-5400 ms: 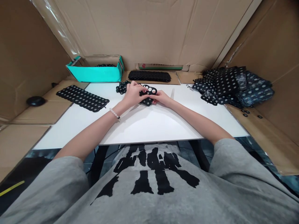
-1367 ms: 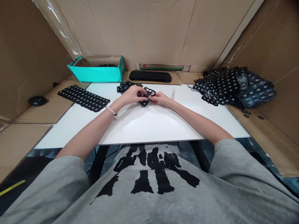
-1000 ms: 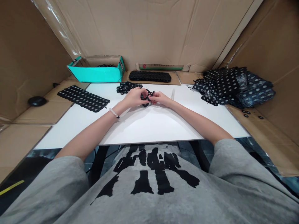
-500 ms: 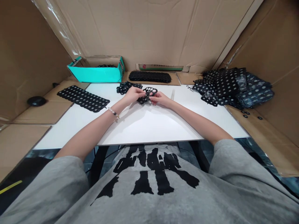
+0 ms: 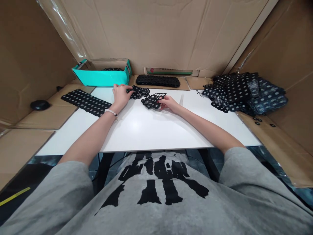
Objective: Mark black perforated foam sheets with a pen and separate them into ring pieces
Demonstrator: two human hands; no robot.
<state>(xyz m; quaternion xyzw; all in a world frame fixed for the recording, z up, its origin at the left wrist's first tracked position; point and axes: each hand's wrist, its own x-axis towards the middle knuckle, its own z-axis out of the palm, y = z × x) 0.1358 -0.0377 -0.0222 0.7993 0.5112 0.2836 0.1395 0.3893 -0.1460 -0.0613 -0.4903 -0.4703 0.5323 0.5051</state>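
Note:
My right hand (image 5: 168, 103) pinches the right side of a small black sheet with large holes (image 5: 153, 101), holding it over the middle of the white table. My left hand (image 5: 121, 95) is at the left end of a pile of small black rings (image 5: 140, 92). Its thumb and forefinger close together at the pile's edge, and whatever is between them is too small to make out. Left of that hand lies a flat black perforated sheet (image 5: 85, 101), partly covered by my wrist.
Behind the hands stand a turquoise box (image 5: 101, 78) with black pieces inside and a black stack of perforated strips (image 5: 157, 81). Bundled black perforated sheets (image 5: 234, 88) lie at the right, with loose rings (image 5: 256, 119) nearby. A black round object (image 5: 39, 104) rests on cardboard at the left.
My left hand has left the perforated sheet in the middle and moved left to the pile of rings. My right hand keeps hold of the sheet, which now lies at a different angle.

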